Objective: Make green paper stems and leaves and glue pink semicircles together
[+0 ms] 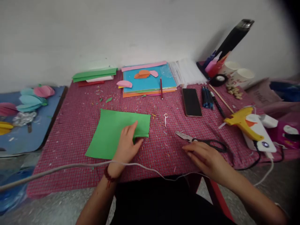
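A green sheet of paper [110, 128] lies on the checked tablecloth, and its right edge is raised or folded near the thumb. My left hand [127, 142] grips that edge, with the index finger on top and the thumb at the side. Just in front of the scissors [214, 143], my right hand [205, 156] hovers low over the table with its fingers drawn together. Nothing shows between the right fingertips. The scissors have dark handles and lie with their blades pointing left, a little apart. Whether the right hand touches them cannot be told.
Coloured sheets [150, 81] and a pencil [161, 89] lie at the back. A phone [192, 102], several pens [207, 97] and a yellow glue gun [243, 122] are on the right. A white cable [145, 167] crosses the front. Paper flowers [32, 103] lie at far left.
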### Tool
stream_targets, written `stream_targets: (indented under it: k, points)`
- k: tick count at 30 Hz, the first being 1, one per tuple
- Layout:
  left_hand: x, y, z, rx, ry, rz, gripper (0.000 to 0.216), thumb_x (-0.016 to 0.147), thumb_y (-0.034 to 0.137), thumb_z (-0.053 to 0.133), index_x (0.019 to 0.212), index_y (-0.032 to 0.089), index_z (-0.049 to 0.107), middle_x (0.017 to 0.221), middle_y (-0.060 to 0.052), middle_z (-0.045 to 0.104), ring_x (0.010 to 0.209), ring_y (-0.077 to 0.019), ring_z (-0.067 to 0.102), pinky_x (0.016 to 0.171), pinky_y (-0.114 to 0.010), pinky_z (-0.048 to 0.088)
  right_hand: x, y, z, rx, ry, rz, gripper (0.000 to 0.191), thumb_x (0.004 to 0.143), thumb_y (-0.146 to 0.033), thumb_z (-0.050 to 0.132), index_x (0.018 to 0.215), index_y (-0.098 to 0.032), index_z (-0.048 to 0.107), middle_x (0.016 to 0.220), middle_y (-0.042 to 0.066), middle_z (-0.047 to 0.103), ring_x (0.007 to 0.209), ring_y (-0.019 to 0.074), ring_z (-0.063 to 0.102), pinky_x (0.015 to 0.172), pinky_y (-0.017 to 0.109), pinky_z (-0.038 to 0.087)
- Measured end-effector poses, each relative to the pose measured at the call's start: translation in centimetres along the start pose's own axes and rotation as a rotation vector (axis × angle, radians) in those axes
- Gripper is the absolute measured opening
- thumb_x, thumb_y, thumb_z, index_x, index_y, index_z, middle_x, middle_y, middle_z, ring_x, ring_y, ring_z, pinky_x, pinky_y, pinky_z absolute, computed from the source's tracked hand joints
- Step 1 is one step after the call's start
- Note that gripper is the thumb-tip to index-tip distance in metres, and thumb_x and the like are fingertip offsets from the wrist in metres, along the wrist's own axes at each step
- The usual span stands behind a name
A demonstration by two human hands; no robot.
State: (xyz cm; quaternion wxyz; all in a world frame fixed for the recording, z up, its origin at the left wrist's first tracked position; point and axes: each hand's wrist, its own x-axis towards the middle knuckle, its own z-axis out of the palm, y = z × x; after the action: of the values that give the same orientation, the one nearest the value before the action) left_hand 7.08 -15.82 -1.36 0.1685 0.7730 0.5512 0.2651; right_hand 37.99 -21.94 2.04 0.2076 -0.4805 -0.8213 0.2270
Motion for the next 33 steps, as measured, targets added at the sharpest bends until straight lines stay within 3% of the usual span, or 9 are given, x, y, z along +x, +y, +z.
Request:
stream_targets:
  k: [3, 5, 15, 19, 22, 25, 28, 30, 33]
  points:
    - [-0.7, -0.2, -0.3, -0.022, -0.058, 0.071, 0.010, 0.084, 0.017, 0.060, 0.093, 0.016, 0.063, 0.078, -0.004, 0.063, 0.078, -0.0203, 0.057, 0.074, -0.037, 0.050, 0.3, -0.1, 0.4, 0.046, -0.020, 0.020, 0.019, 0.093, -0.014, 0.048, 0.108, -0.021, 0.058, 0.096, 0.005, 0.066, 0.090, 0.0164, 0.063, 0.079, 0.031, 0.051]
    - [-1.6, 0.0, -0.6, 0.010, -0.070, 0.118, 0.007, 0.084, 0.014, 0.059, 0.078, 0.017, 0.061, 0.075, -0.003, 0.061, 0.076, -0.0195, 0.055, 0.071, -0.035, 0.049, 0.6, -0.4, 1.0, 0.080, -0.029, 0.030, 0.019, 0.093, -0.014, 0.047, 0.108, -0.021, 0.058, 0.097, 0.005, 0.066, 0.091, 0.0164, 0.062, 0.079, 0.030, 0.051]
    - [-5.7, -1.0, -1.7, -0.004, -0.192, 0.235, 0.011, 0.089, 0.011, 0.053, 0.093, 0.018, 0.061, 0.114, -0.011, 0.063, 0.113, -0.0238, 0.057, 0.095, -0.044, 0.049, 3.5, -3.9, 4.9, 0.222, -0.108, 0.011, 0.020, 0.092, -0.013, 0.047, 0.103, -0.020, 0.062, 0.094, 0.005, 0.066, 0.090, 0.0183, 0.061, 0.082, 0.034, 0.049]
    - [-5.2, -1.1, -2.7, -0.076, -0.237, 0.221, 0.012, 0.089, 0.011, 0.052, 0.093, 0.018, 0.061, 0.115, -0.011, 0.065, 0.115, -0.0243, 0.058, 0.095, -0.044, 0.051, 6.2, -6.2, 7.0, 0.194, -0.142, -0.055, 0.035, 0.085, -0.015, 0.057, 0.120, -0.020, 0.057, 0.117, 0.010, 0.061, 0.110, 0.0234, 0.055, 0.093, 0.041, 0.045]
    - [-4.5, -1.2, -3.0, -0.087, -0.277, 0.204, 0.015, 0.089, 0.012, 0.051, 0.098, 0.019, 0.061, 0.112, -0.010, 0.067, 0.112, -0.0228, 0.060, 0.094, -0.043, 0.052, 7.2, -6.5, 6.9, 0.135, -0.144, -0.087, 0.052, 0.081, -0.015, 0.061, 0.131, -0.022, 0.050, 0.134, 0.011, 0.053, 0.123, 0.0264, 0.047, 0.101, 0.047, 0.040]
    - [-4.2, -1.4, -2.7, 0.003, -0.287, 0.223, 0.026, 0.088, 0.009, 0.051, 0.111, 0.017, 0.059, 0.113, -0.010, 0.066, 0.107, -0.0224, 0.060, 0.094, -0.043, 0.052, 5.1, -4.1, 4.5, 0.068, -0.007, 0.026, 0.045, 0.087, -0.016, 0.054, 0.131, -0.022, 0.049, 0.131, 0.010, 0.054, 0.122, 0.0243, 0.049, 0.103, 0.046, 0.040]
    - [-4.5, -1.8, -2.1, 0.099, -0.251, 0.255, 0.026, 0.087, 0.006, 0.050, 0.109, 0.014, 0.060, 0.113, -0.011, 0.064, 0.105, -0.0228, 0.059, 0.093, -0.042, 0.052, -0.2, -0.2, 1.5, -0.113, 0.174, 0.290, 0.035, 0.089, -0.024, 0.050, 0.124, -0.021, 0.054, 0.117, 0.012, 0.059, 0.109, 0.0282, 0.056, 0.095, 0.049, 0.045]
    - [-5.0, -1.9, -1.9, 0.134, -0.215, 0.284, 0.021, 0.088, 0.006, 0.049, 0.102, 0.012, 0.062, 0.110, -0.012, 0.063, 0.104, -0.0234, 0.058, 0.093, -0.041, 0.052, -4.0, 2.1, 0.2, -0.233, 0.193, 0.377, 0.035, 0.088, -0.029, 0.051, 0.122, -0.019, 0.055, 0.113, 0.013, 0.059, 0.104, 0.0311, 0.058, 0.090, 0.052, 0.048]
    - [-5.9, -1.7, -1.8, 0.184, -0.182, 0.317, 0.020, 0.088, 0.006, 0.049, 0.103, 0.010, 0.063, 0.109, -0.014, 0.063, 0.106, -0.0253, 0.056, 0.094, -0.042, 0.051, -7.7, 4.2, -0.4, -0.317, 0.133, 0.318, 0.036, 0.087, -0.028, 0.052, 0.121, -0.017, 0.054, 0.116, 0.015, 0.057, 0.107, 0.0317, 0.058, 0.091, 0.052, 0.048]
